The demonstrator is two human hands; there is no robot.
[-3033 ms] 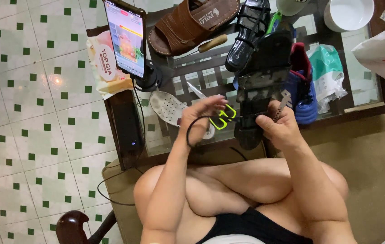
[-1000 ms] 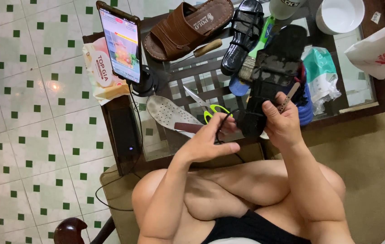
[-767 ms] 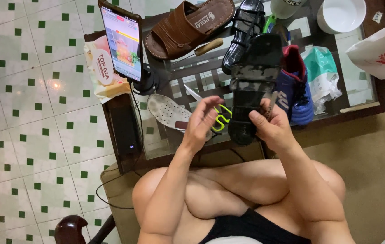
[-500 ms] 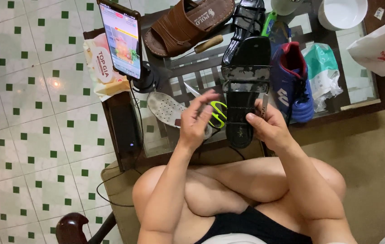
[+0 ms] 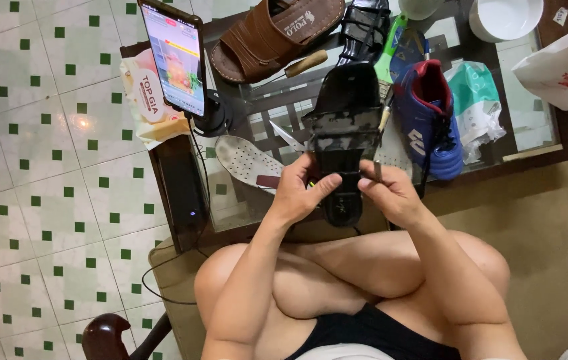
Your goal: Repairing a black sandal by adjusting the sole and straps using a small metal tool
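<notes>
A black sandal (image 5: 345,127) is held sole-up over the near edge of a glass-topped table (image 5: 530,133). My left hand (image 5: 300,190) grips its heel end from the left, thumb across the sole. My right hand (image 5: 390,193) holds the same end from the right and pinches a thin metal tool (image 5: 378,170) against it. The sole shows grey worn patches near the toe.
On the table lie a brown sandal (image 5: 274,33), another black sandal (image 5: 364,27), a blue and red sports shoe (image 5: 427,120), a white insole (image 5: 247,160), a phone on a stand (image 5: 174,57), a white bowl (image 5: 504,17), a white plastic bag (image 5: 567,63) and a wooden-handled tool (image 5: 304,63).
The black sandal has been turned and brought lower, its sole now facing up between both hands. My left hand has closed on its heel end.
</notes>
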